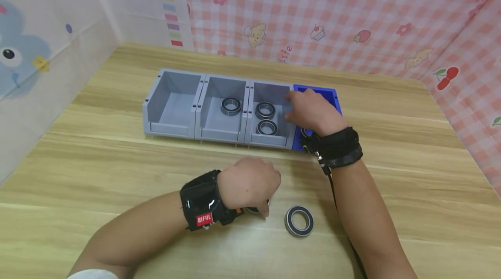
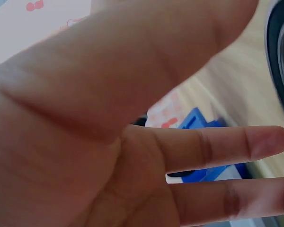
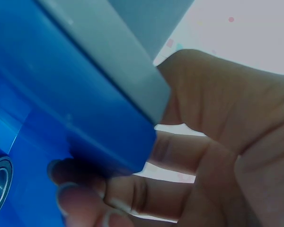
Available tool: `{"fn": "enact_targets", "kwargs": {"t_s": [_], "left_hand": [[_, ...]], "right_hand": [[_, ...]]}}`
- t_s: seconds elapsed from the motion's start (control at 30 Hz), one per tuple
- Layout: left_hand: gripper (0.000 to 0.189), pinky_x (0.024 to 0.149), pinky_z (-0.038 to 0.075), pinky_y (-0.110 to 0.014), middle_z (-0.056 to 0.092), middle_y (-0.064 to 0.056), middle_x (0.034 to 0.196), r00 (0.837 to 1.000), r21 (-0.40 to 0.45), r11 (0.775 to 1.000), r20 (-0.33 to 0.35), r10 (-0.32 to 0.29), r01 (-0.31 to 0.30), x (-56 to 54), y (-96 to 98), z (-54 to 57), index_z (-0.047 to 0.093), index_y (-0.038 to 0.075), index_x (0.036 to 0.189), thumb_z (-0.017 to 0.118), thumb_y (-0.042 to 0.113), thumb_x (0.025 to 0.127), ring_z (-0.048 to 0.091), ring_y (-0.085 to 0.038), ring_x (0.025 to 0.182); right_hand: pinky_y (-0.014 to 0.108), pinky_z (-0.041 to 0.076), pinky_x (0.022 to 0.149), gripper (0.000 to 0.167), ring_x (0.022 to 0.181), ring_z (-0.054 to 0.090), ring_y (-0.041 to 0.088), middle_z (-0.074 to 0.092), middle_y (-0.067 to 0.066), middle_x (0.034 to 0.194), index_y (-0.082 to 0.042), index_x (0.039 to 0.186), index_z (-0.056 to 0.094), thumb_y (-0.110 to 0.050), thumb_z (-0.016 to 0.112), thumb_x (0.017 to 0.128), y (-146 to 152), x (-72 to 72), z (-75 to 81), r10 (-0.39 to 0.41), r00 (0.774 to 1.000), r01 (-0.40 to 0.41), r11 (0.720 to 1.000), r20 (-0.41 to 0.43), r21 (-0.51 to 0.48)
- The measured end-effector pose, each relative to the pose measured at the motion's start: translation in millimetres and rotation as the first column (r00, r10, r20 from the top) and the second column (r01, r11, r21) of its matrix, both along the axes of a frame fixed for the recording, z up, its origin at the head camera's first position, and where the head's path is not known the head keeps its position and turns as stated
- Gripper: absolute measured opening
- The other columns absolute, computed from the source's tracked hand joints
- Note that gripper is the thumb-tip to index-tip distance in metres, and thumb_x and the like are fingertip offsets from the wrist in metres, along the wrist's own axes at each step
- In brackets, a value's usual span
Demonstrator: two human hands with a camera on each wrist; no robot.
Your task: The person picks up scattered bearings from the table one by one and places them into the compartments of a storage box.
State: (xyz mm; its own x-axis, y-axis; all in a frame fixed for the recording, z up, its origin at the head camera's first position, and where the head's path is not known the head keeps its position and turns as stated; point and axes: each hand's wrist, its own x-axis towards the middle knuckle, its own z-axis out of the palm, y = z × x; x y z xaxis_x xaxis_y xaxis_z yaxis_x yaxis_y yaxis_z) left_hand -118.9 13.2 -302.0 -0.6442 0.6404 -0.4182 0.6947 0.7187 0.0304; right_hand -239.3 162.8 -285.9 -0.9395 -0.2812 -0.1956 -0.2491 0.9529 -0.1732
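Observation:
My left hand (image 1: 250,183) is over the table, above a ball bearing (image 1: 256,209) that it partly hides. In the left wrist view, two fingers (image 2: 217,146) stretch out straight and a bearing (image 2: 280,61) shows at the right edge, apart from them. A second bearing (image 1: 299,221) lies flat to the right. My right hand (image 1: 313,111) straddles the wall between the third grey bin (image 1: 270,139) and the blue bin (image 1: 336,96). Its thumb and index finger stand apart on the grey side; other fingertips (image 3: 78,201) bend loosely inside the blue bin. No bearing shows in it.
Two bearings (image 1: 267,127) lie in the third grey bin and one (image 1: 231,106) in the second grey bin (image 1: 219,134). At the left end stands another grey bin (image 1: 168,129). The blue bin holds a bearing (image 3: 0,184). A cable (image 1: 332,187) runs along the right forearm.

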Motion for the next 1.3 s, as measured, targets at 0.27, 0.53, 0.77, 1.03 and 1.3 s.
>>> {"fn": "enact_targets", "kwargs": {"t_s": [0.27,0.53,0.77,1.03,1.3], "left_hand": [[0.035,0.056,0.047,-0.029,0.061,0.007,0.079,1.000,-0.021,1.000,-0.028,-0.012,0.011,3.7,7.0,-8.8,0.064,0.019,0.081,0.086,0.041,0.065,0.057,-0.014,0.070],[0.037,0.054,0.046,-0.030,0.060,0.006,0.073,0.998,-0.072,0.997,-0.060,0.012,-0.016,2.9,10.0,-13.7,0.065,0.018,0.082,0.087,0.040,0.062,0.056,-0.013,0.066],[0.028,0.053,0.046,-0.030,0.059,0.005,0.073,0.998,-0.102,0.994,-0.058,0.016,-0.022,3.5,11.9,-16.7,0.065,0.017,0.082,0.082,0.034,0.068,0.055,-0.013,0.065],[0.024,0.054,0.045,-0.030,0.060,0.004,0.074,0.999,-0.060,0.998,-0.047,-0.007,0.004,2.1,9.0,-15.4,0.063,0.016,0.089,0.077,0.027,0.073,0.054,-0.013,0.065],[0.033,0.057,0.043,-0.028,0.062,0.003,0.082,0.999,0.034,0.998,-0.031,-0.044,0.045,-8.4,1.8,-6.8,0.062,0.015,0.100,0.077,0.027,0.073,0.053,-0.013,0.069]], "right_hand": [[0.042,0.050,0.079,0.051,0.082,0.059,0.027,0.061,0.016,0.109,-0.003,0.136,0.050,-0.018,0.062,0.089,-0.4,0.1,1.4,-0.006,1.000,0.006,1.000,0.023,-0.004],[0.045,0.049,0.084,0.051,0.086,0.060,0.027,0.060,0.018,0.117,-0.002,0.137,0.049,-0.017,0.062,0.090,-2.2,-0.6,2.3,-0.014,0.999,0.014,1.000,0.038,-0.007],[0.044,0.051,0.081,0.050,0.083,0.061,0.028,0.060,0.018,0.115,-0.003,0.137,0.050,-0.018,0.061,0.090,-2.8,-0.3,1.2,-0.026,0.999,0.026,1.000,0.040,-0.006],[0.046,0.050,0.084,0.051,0.086,0.061,0.028,0.059,0.019,0.119,-0.003,0.137,0.050,-0.018,0.062,0.090,-2.7,-1.2,0.1,-0.030,0.999,0.030,1.000,0.043,-0.003],[0.044,0.051,0.081,0.051,0.083,0.061,0.027,0.061,0.019,0.116,-0.002,0.137,0.050,-0.018,0.062,0.089,-2.4,-0.9,0.1,-0.013,1.000,0.013,1.000,0.022,0.002]]}}
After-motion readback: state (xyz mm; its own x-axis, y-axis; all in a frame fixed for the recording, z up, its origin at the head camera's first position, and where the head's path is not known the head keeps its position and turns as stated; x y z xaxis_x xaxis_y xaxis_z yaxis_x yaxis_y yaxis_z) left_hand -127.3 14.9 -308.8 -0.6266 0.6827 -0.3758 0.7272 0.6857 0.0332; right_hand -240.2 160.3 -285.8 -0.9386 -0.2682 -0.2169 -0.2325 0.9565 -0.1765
